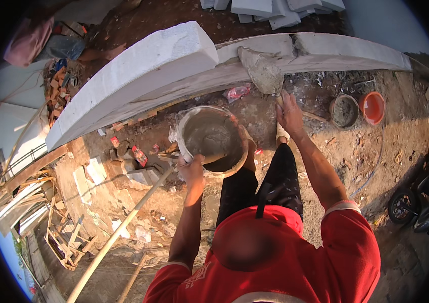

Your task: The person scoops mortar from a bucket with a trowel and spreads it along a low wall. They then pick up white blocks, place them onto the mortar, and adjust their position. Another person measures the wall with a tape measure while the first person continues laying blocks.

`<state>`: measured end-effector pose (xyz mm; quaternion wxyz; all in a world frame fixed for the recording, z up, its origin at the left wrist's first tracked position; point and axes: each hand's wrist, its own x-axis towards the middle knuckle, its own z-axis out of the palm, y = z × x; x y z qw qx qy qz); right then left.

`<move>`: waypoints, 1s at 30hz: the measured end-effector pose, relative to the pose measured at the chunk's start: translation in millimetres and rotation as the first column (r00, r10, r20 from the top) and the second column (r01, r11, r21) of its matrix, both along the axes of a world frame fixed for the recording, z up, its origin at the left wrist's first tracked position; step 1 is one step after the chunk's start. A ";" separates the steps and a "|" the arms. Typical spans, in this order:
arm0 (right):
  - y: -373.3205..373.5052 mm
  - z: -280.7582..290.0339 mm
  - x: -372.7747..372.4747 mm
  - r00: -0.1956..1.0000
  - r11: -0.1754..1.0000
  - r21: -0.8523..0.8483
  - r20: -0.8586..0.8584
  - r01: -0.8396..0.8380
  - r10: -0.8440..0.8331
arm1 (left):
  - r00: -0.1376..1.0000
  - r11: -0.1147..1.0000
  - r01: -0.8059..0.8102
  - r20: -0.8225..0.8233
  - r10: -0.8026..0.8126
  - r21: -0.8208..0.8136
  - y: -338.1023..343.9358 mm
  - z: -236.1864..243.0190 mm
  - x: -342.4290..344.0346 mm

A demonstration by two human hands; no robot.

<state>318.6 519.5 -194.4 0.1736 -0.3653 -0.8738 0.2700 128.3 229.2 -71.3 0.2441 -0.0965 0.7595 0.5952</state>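
My left hand (192, 170) grips the near rim of a grey bucket (186, 118) half full of wet mortar, held up in front of me. My right hand (289, 113) holds the handle of a trowel (261, 70) loaded with mortar. The trowel blade lies on the top of a white block wall (139, 68), at the joint beside a large raised white block. My black trouser legs and a shoe show below the bucket.
An orange bucket (373, 107) and a grey mortar-filled bucket (344, 111) stand on the dirt at the right. White blocks (275, 9) are stacked beyond the wall. A long bamboo pole (123, 224), brick rubble and wood scraps lie at the left. A motorbike (419, 202) stands far right.
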 end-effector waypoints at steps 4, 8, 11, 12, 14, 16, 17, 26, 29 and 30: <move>-12.2 7.1 5.6 0.987 0.989 -0.107 0.118 -0.099 0.112 | 0.998 0.999 0.044 -0.037 -0.045 -0.023 7.1 5.9 -0.8; -18.6 14.1 16.5 1.000 0.997 -0.079 0.013 0.017 -0.016 | 0.985 0.996 0.090 -0.143 -0.093 -0.026 22.2 14.7 2.5; 3.9 1.2 -0.3 0.979 0.984 -0.004 -0.092 0.181 -0.180 | 0.969 0.967 0.129 -0.181 -0.170 -0.220 29.8 18.4 3.7; 15.3 -6.9 -9.7 0.968 0.974 0.002 -0.114 0.226 -0.225 | 0.951 0.957 0.147 -0.232 -0.206 -0.249 33.0 17.1 3.7; 21.9 -22.4 -21.1 0.945 0.955 0.006 -0.146 0.297 -0.293 | 0.893 0.927 0.183 -0.339 -0.295 -0.326 37.2 14.7 2.8; 10.2 -30.7 -17.9 0.968 0.972 -0.024 -0.088 0.235 -0.236 | 0.868 0.918 0.168 -0.388 -0.310 -0.359 39.5 14.2 0.8; 0.5 -30.9 -12.0 0.975 0.972 -0.078 -0.020 0.221 -0.223 | 0.857 0.907 0.176 -0.394 -0.333 -0.383 41.2 14.5 -0.7; -7.9 92.7 29.7 0.996 0.987 -0.133 0.021 0.093 -0.091 | 0.790 0.920 0.271 -0.480 -0.381 -0.284 58.8 29.3 -8.3; 25.1 127.5 4.3 0.991 0.998 -0.056 0.132 0.036 -0.028 | 0.773 0.891 0.298 -0.461 -0.435 -0.341 59.9 29.7 -9.1; 35.0 135.4 -3.7 0.983 1.000 -0.024 0.184 0.014 -0.009 | 0.786 0.899 0.301 -0.450 -0.423 -0.319 59.6 29.7 -9.2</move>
